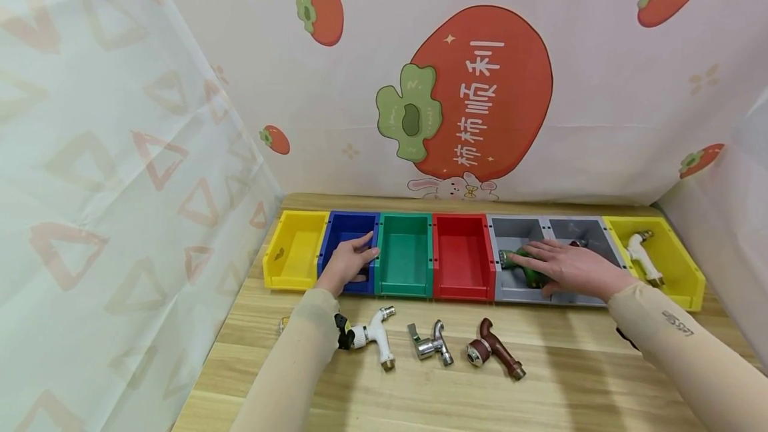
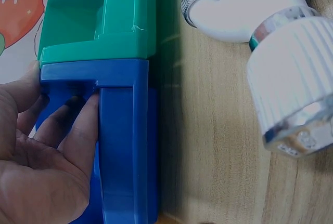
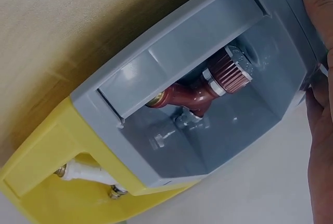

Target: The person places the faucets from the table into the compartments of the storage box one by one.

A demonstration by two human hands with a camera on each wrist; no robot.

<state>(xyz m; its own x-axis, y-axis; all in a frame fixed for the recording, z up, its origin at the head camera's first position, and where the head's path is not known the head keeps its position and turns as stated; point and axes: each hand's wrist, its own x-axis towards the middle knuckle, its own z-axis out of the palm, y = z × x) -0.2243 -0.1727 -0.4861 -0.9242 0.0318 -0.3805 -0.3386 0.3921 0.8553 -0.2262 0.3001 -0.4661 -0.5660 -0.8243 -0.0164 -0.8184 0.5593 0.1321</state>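
My left hand [image 1: 349,262] reaches into the blue bin [image 2: 117,146]; its fingertips [image 2: 91,107] are right at the wall shared with the green bin [image 1: 406,255]. The palm shows in the left wrist view. My right hand [image 1: 573,269] lies over the two grey bins, with the index finger stretched across a green tap [image 1: 533,277] in the left one. Part of that tap is hidden under the fingers. A maroon tap [image 3: 195,94] lies in the right grey bin [image 3: 265,115], beside the right hand in the right wrist view.
A white tap [image 1: 643,259] lies in the right yellow bin [image 1: 681,272]. In front of the row are a white tap with a black handle [image 1: 377,339], a chrome tap [image 1: 433,345] and a maroon tap [image 1: 495,352]. The red bin [image 1: 462,259] stands mid-row, the left yellow bin [image 1: 295,252] at its end.
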